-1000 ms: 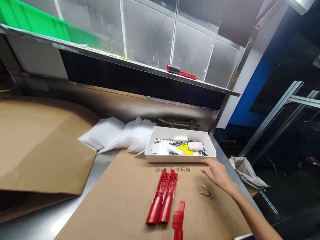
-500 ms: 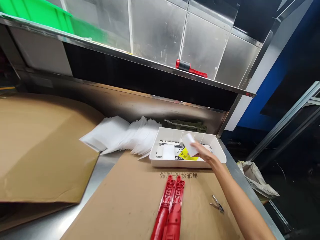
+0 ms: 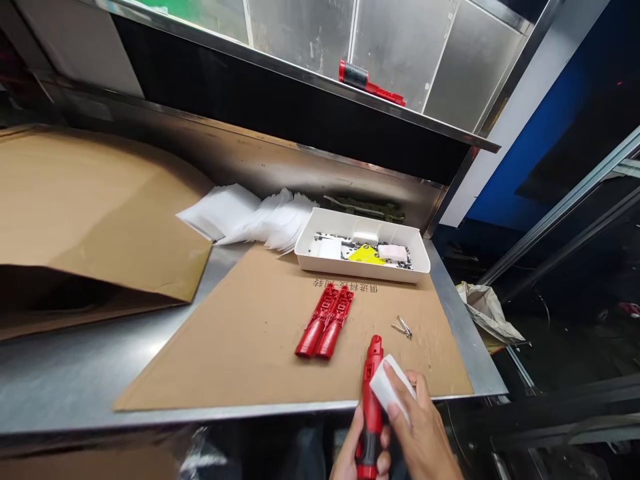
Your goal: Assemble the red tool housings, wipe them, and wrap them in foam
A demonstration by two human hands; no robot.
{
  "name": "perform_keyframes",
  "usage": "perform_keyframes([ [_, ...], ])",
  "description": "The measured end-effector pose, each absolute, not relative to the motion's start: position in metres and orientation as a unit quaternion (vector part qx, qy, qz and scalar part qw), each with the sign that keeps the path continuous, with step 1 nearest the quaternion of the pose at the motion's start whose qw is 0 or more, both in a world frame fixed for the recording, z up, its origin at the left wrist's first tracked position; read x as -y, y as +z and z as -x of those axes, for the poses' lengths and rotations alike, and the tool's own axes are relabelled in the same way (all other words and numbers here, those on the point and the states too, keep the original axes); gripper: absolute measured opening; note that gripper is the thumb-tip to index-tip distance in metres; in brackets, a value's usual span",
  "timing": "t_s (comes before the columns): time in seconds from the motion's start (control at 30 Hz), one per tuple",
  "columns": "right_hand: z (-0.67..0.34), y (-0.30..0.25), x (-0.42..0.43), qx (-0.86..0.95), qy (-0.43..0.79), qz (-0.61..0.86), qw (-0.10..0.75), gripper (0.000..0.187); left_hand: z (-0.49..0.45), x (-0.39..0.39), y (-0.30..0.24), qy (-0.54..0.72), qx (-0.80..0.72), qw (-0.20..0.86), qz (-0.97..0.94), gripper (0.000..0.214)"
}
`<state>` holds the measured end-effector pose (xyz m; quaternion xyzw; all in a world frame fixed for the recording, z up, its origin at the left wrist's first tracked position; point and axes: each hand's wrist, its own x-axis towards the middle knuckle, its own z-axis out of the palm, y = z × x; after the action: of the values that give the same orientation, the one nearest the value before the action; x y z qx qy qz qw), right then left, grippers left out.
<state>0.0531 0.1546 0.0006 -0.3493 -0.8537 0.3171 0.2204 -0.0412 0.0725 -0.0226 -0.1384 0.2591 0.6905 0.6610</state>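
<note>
My left hand (image 3: 357,448) is wrapped round the lower end of a red plastic tool body (image 3: 371,393), held upright at the table's front edge. My right hand (image 3: 423,437) pinches a small white block (image 3: 391,390) and holds it against the upper part of that red body. Two more red shells (image 3: 325,320) lie side by side on the cardboard sheet (image 3: 250,340). A white tray (image 3: 420,270) behind them holds small dark parts, white pieces and a yellow tag. A small metal clip (image 3: 404,327) lies to the right of the shells.
A stack of white sheets (image 3: 260,217) fans out left of the tray. A large folded cardboard box (image 3: 90,207) covers the table's left side. A red and black tool (image 3: 370,83) lies on the metal shelf above. A crumpled bag (image 3: 487,313) sits off the table's right edge.
My right hand took a white block out of the tray and brought it back to the front edge. My left hand has come into view holding a red tool body. The view tilted down.
</note>
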Motion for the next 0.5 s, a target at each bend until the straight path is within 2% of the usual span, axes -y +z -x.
perform_keyframes([
  [0.13, -0.053, -0.014, -0.133, 0.879, 0.214, 0.343, 0.253, 0.049, 0.035, -0.066, -0.014, 0.731, -0.312, 0.582, 0.171, 0.037],
  [0.27, -0.041, 0.011, -0.140, 0.911, 0.147, 0.339, 0.180, 0.052, 0.031, -0.066, -0.013, 0.725, -0.346, 0.564, 0.190, 0.034],
  [0.37, -0.028, 0.031, -0.150, 0.915, 0.139, 0.352, 0.137, 0.050, 0.023, -0.073, -0.018, 0.702, -0.381, 0.574, 0.182, 0.046],
  [0.43, -0.025, 0.033, -0.150, 0.907, 0.152, 0.365, 0.145, 0.048, 0.019, -0.075, -0.023, 0.691, -0.397, 0.576, 0.181, 0.054],
  [0.5, -0.031, 0.025, -0.140, 0.899, 0.178, 0.362, 0.168, 0.046, 0.020, -0.069, -0.032, 0.695, -0.383, 0.575, 0.197, 0.052],
])
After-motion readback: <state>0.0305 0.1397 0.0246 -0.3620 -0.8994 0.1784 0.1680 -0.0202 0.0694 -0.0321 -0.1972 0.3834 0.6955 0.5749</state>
